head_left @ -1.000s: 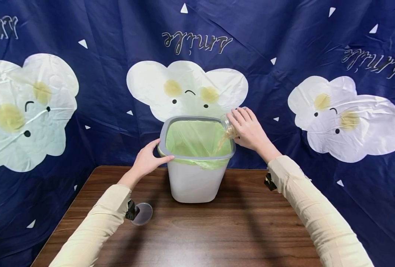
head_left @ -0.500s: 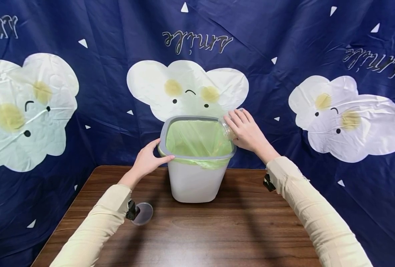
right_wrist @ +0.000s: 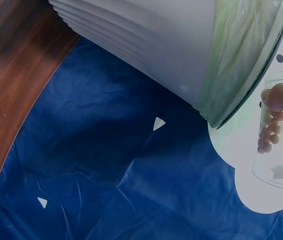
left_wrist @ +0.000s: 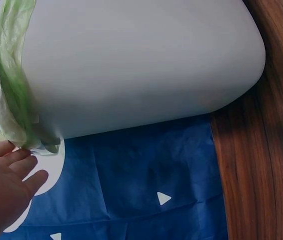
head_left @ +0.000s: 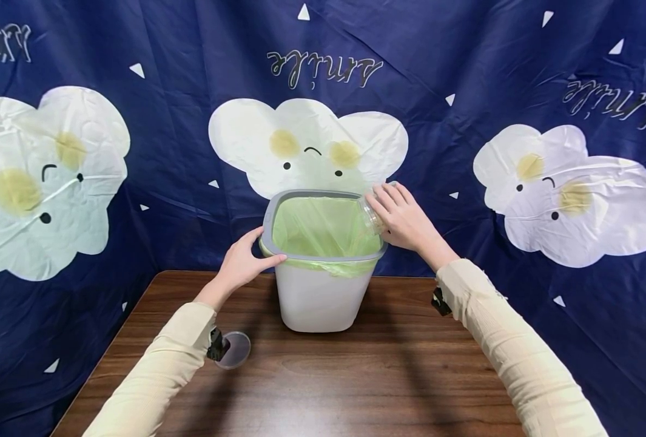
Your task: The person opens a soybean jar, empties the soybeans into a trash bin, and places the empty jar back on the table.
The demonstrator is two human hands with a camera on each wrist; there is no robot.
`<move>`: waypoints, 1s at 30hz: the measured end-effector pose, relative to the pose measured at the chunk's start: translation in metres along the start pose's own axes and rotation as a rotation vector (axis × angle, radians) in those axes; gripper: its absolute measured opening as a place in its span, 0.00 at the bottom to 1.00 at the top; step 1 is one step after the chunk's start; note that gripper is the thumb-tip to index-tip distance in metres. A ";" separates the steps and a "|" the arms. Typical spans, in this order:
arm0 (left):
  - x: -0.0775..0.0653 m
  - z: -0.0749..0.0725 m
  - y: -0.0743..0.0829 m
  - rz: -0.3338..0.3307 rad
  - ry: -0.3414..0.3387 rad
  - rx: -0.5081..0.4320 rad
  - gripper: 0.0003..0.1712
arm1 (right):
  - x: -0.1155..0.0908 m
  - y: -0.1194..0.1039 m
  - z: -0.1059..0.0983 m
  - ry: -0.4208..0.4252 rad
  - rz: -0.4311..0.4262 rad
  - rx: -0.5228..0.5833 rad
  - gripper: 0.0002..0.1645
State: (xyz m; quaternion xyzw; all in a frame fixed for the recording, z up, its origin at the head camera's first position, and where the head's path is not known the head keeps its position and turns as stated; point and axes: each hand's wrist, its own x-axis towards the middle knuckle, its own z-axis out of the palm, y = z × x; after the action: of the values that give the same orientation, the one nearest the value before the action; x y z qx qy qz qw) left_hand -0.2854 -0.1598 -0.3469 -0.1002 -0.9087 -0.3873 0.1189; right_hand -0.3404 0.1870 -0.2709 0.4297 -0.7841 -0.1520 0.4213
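Note:
My left hand [head_left: 241, 262] holds the near left corner of a light-grey trash bin [head_left: 323, 300], thumb on its grey rim. A green liner bag [head_left: 314, 227] is folded over that rim. Only part of the hand shows in the left wrist view, its fingers by the liner's edge. My right hand [head_left: 404, 217] grips a clear jar [head_left: 370, 213] tipped over the bin's right side, mouth toward the opening. Through the jar's wall [right_wrist: 279, 170] in the right wrist view, fingers show and no large contents are visible. The bottom of the bin's inside is hidden.
A clear round lid [head_left: 235, 350] lies on the brown wooden table [head_left: 323, 388], beside the left wrist. Behind the table hangs a dark blue curtain [head_left: 443, 60] with white cloud prints. A black wrist camera [head_left: 440, 301] sits at the right cuff.
A stream of small tan pieces was falling from the jar into the bin; none is seen falling now. The jar and right hand have shifted slightly. My left hand keeps its place.

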 end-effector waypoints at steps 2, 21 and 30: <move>0.000 0.000 0.000 -0.002 0.002 -0.003 0.54 | 0.000 0.000 0.001 0.003 0.002 0.003 0.48; 0.000 0.000 -0.001 -0.001 0.016 -0.034 0.55 | 0.010 -0.007 0.006 0.077 0.088 0.029 0.43; 0.001 0.001 -0.003 -0.012 0.014 -0.035 0.55 | 0.006 -0.001 0.000 0.010 0.155 0.060 0.44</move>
State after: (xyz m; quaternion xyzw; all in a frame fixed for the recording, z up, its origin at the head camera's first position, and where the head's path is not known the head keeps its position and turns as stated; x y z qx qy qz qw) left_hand -0.2868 -0.1608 -0.3490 -0.0941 -0.9017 -0.4044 0.1211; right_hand -0.3415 0.1819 -0.2679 0.3807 -0.8171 -0.0933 0.4228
